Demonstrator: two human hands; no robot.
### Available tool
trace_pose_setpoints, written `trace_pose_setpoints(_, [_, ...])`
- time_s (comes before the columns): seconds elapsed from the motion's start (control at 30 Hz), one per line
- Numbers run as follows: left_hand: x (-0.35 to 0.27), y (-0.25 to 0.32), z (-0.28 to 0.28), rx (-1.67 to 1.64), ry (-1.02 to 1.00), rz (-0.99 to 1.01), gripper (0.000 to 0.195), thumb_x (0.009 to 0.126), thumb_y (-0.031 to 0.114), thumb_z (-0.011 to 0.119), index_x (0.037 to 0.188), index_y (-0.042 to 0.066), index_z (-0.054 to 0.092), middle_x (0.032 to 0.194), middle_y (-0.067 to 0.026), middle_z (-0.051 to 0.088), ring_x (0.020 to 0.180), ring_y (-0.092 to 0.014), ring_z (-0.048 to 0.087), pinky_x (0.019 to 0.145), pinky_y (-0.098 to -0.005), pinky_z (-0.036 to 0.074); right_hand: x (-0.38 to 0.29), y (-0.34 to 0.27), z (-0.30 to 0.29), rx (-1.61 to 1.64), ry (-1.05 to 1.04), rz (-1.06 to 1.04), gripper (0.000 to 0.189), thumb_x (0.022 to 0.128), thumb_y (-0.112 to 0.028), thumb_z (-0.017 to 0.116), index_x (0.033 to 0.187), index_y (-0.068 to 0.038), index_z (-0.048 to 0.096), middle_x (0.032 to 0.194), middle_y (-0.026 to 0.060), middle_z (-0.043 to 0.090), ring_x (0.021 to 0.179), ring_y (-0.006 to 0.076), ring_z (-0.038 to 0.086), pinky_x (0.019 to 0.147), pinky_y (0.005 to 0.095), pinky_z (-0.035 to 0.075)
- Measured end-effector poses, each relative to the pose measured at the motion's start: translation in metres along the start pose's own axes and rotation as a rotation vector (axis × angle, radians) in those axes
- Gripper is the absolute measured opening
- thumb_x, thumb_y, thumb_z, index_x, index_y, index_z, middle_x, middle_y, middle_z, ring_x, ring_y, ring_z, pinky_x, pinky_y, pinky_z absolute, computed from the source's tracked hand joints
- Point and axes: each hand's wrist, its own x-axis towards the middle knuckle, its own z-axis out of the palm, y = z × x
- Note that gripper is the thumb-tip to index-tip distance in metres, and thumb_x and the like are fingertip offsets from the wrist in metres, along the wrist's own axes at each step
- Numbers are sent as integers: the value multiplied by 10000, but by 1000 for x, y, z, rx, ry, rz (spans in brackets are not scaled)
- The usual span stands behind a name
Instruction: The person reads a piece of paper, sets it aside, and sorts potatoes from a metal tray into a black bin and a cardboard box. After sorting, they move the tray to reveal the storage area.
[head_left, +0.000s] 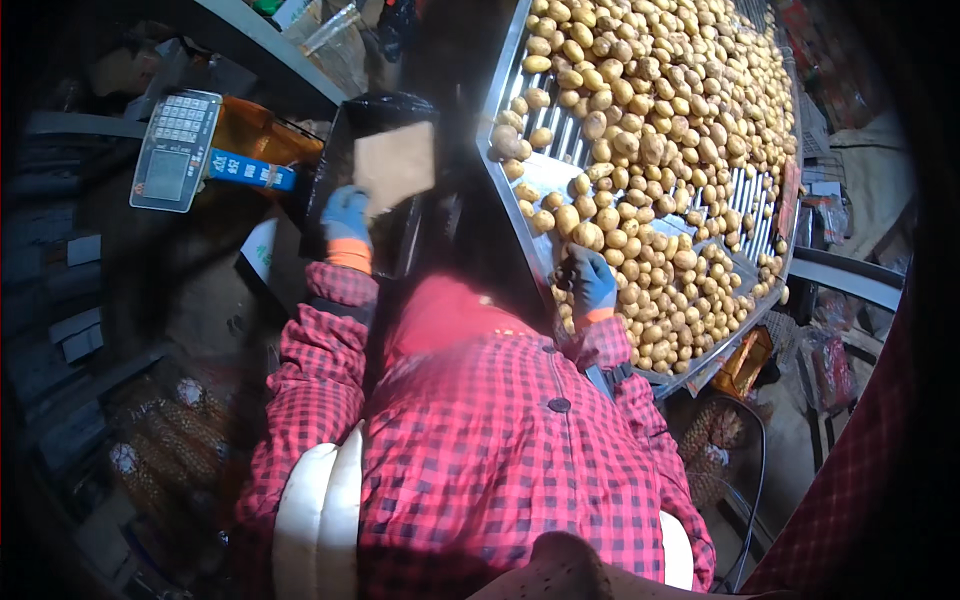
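My left hand (347, 217), in a blue-grey glove with an orange cuff, is at the lower left edge of a tan cardboard piece (395, 165). That piece sits in or over a black-lined box (341, 139); I cannot tell whether my fingers grip it. On the right, my right hand (591, 276) wears a matching glove and reaches into potatoes (652, 262) at the near left side of a metal-edged sorting table (517, 217). Its fingers are curled and partly shadowed, so whether a potato is in them is hidden. Many potatoes cover the table's metal bars (551, 124).
A digital weighing scale display (176, 150) with a keypad stands left of the box, on a blue post (251, 171). Net sacks of potatoes (169, 435) lie at lower left, another sack (709, 442) at lower right. A black cable (761, 465) hangs beside it.
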Motion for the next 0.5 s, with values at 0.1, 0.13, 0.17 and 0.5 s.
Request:
trace_pose_setpoints(0.1, [15,1,-12,-5,226,-135,139,841,68,651,971,27,674,863,-12,640,791,-130,558,756,-284,465,16,11,1,-12,-23,-56,278,896,-163,657,1133,-20,627,889,39,631,707,139,596,614,277,504])
trace_pose_setpoints(0.13, [12,13,-8,-69,201,-239,160,845,93,671,992,28,670,866,-12,639,789,-128,557,745,-290,463,22,21,3,-17,-12,-49,278,896,-163,657,1133,-20,627,889,39,631,707,139,596,614,277,504])
trace_pose_setpoints(0.17, [8,11,-3,-67,194,-251,160,845,93,671,992,28,670,866,-12,639,789,-128,557,745,-290,463,29,32,6,-205,-7,-237,323,882,-163,678,1167,-26,614,962,59,637,800,154,610,684,290,513])
trace_pose_setpoints(0.5, [13,48,72,-129,-244,-396,88,846,64,583,925,65,621,864,22,593,815,-74,520,752,-209,413,71,75,8,-1383,-262,-938,661,700,-141,682,1329,-61,493,1173,153,592,986,332,595,830,431,482])
